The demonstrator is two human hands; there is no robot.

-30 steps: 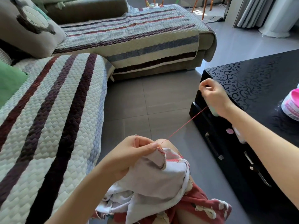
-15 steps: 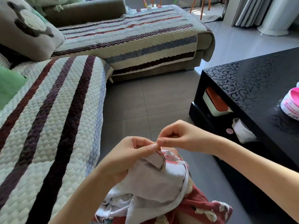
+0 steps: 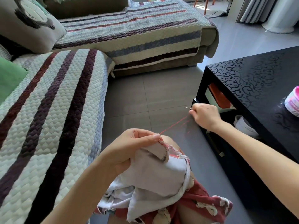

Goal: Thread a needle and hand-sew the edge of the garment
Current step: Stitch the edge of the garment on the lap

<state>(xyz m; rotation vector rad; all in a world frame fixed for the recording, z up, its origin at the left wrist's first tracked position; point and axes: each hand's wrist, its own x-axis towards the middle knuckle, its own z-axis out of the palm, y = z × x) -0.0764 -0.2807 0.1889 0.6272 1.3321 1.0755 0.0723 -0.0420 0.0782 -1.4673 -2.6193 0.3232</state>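
You have a single view, from the camera on your head. It faces forward and down over your lap, wide-angled, with the sofa (image 3: 48, 110) on your left, the black table (image 3: 242, 81) on your right and the floor (image 3: 145, 97) between. It sits close: your left hand (image 3: 134, 143) and the cloth (image 3: 155, 175) fill the lower middle, and the needle (image 3: 187, 108) in your right hand (image 3: 204, 116) shows as a thin line.

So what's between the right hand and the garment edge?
Only the red thread, stretched from the garment edge pinched by the left hand up to the right hand, which holds the needle; head view.
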